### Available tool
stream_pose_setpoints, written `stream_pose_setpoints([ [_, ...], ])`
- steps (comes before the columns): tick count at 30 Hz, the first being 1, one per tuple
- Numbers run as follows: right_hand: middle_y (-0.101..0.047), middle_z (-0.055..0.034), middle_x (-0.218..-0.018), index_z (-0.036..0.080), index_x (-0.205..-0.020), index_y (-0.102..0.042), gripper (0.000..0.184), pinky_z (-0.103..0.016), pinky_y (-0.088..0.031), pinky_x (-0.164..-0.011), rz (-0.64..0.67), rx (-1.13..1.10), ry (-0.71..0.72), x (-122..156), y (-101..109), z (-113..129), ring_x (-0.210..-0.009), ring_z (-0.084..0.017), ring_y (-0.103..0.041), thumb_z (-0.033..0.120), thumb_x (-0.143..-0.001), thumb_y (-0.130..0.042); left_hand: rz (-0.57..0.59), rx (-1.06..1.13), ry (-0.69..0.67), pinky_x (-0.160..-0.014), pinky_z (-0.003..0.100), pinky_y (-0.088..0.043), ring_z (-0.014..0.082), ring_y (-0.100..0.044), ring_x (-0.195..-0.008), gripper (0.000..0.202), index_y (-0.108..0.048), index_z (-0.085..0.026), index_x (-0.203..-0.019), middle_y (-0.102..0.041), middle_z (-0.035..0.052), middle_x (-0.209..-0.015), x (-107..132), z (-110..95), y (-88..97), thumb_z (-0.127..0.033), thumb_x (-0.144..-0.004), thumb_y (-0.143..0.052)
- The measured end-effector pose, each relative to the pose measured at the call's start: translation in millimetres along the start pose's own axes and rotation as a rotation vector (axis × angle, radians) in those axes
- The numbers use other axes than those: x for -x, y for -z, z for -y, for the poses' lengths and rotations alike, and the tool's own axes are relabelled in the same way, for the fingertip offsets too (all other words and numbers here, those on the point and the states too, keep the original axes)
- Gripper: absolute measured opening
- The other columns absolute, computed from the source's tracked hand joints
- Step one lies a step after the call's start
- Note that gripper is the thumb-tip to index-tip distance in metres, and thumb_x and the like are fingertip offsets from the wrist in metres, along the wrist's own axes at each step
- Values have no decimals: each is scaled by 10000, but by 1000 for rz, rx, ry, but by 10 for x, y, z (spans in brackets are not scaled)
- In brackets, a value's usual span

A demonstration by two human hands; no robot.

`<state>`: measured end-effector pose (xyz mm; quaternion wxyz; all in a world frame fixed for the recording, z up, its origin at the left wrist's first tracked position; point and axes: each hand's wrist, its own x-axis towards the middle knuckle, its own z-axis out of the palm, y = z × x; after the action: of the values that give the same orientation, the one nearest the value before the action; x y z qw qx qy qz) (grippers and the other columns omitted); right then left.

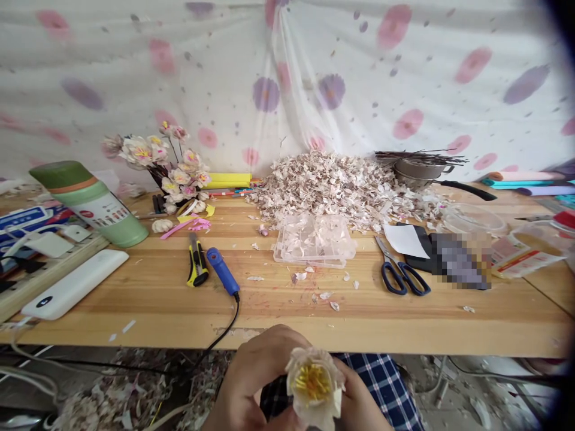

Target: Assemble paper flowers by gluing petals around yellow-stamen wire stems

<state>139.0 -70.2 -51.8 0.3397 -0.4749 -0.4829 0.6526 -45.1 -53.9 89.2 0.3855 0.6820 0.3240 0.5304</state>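
A handmade artificial flower (314, 386), with cream petals and yellow stamens, faces up between my hands at the table's front edge, above my lap. My left hand (256, 377) is closed about it from the left, the thumb at the lower petals. From the right, my right hand (359, 401) closes in against the bloom, its fingers mostly hidden behind the petals. Any stem is out of sight. Beyond my hands, loose petals (325, 296) lie scattered on the wooden table (287, 326). A blue corded tool (223, 270) rests to the left, beside a yellow-black utility knife (196, 263).
A large petal heap (323, 182) stands behind a clear plastic box (314, 239). Scissors (402, 272) and a pan (415, 170) topped with thin sticks are right. Finished flowers (179, 173), a green bottle (96, 206) and a white power bank (76, 284) stand or lie left.
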Motion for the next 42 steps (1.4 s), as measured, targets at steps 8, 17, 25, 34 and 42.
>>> stream_pose_setpoints([
  [8, -742, -114, -1018, 170, -996, -722, 337, -435, -485, -985, 69, 313, 119, -133, 32, 209, -1050, -285, -651, 455, -869, -594, -5, -41, 58, -608, 269, -490, 194, -672, -661, 175, -775, -233, -815, -731, 49, -710, -58, 139, -28, -350, -873, -658],
  [17, -772, -46, -1032, 313, -1141, -718, 272, -267, -587, -786, 155, 619, 167, 433, 490, 1316, -917, -213, -732, 347, -882, -642, 58, 30, 33, -649, 292, -514, 222, -701, -726, 194, -795, -225, -838, -766, 89, -771, -81, 354, -54, -337, -890, -646],
  [25, -606, -73, -1351, 338, -1308, -605, 475, -328, -505, -997, 128, 497, 786, 46, 344, 1443, -1227, -212, -581, 289, -850, -723, 95, -48, -103, -683, 278, -550, 199, -716, -727, 140, -773, -212, -825, -773, 73, -757, -182, 402, -143, -264, -887, -659],
  [34, -690, -52, -1207, 321, -1074, -741, 284, -346, -523, -963, 129, 201, 671, -121, 336, 1356, -1120, -189, -645, 201, -818, -752, 189, -69, -30, -640, 259, -527, 178, -693, -678, 165, -746, -188, -811, -745, 63, -746, -224, 469, -221, -225, -913, -621],
  [42, -692, -73, -1226, 287, -1073, -748, 201, -396, -479, -998, 235, 262, 677, -151, 409, 1405, -1145, -210, -614, 280, -882, -686, 237, -63, -62, -574, 246, -461, 149, -590, -581, 301, -648, -187, -664, -634, 23, -617, -223, 555, -299, -263, -944, -569],
])
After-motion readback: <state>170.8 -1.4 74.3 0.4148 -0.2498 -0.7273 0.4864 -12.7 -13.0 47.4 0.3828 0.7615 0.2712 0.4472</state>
